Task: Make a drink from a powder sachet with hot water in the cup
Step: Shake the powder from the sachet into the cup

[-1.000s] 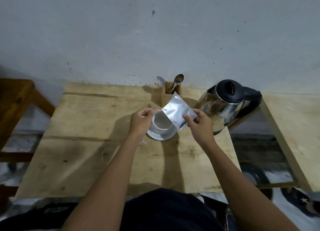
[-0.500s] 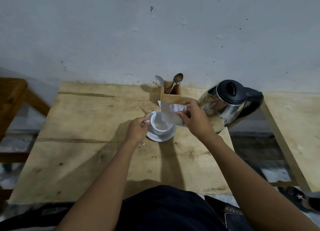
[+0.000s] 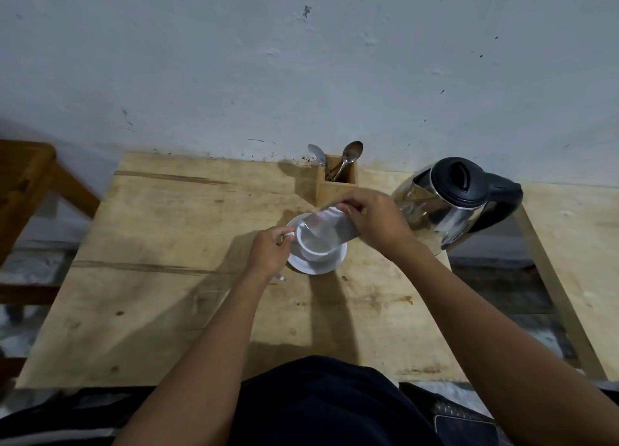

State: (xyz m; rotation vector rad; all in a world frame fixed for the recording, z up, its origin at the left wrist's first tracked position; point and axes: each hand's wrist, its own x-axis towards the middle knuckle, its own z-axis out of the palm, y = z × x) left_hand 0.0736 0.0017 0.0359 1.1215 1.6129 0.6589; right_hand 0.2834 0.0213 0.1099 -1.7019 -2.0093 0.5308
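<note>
A white cup (image 3: 315, 244) stands on a white saucer (image 3: 330, 264) in the middle of the wooden table (image 3: 160, 244). My left hand (image 3: 269, 252) grips the cup's handle on its left side. My right hand (image 3: 375, 223) pinches a silver powder sachet (image 3: 330, 223) and holds it tilted, its lower corner over the cup's mouth. The sachet is motion-blurred. I cannot tell whether powder is falling. A steel kettle (image 3: 445, 208) with a black lid and handle stands at the right, close to my right hand.
A small wooden holder (image 3: 336, 186) with two spoons stands against the wall behind the cup. A wooden chair (image 3: 30, 184) is at the far left. A second wooden surface (image 3: 576, 244) lies to the right, across a gap.
My right hand has tipped the sachet from upright above the cup to slanting down into its mouth. My left hand has dropped from the sachet to the cup's handle.
</note>
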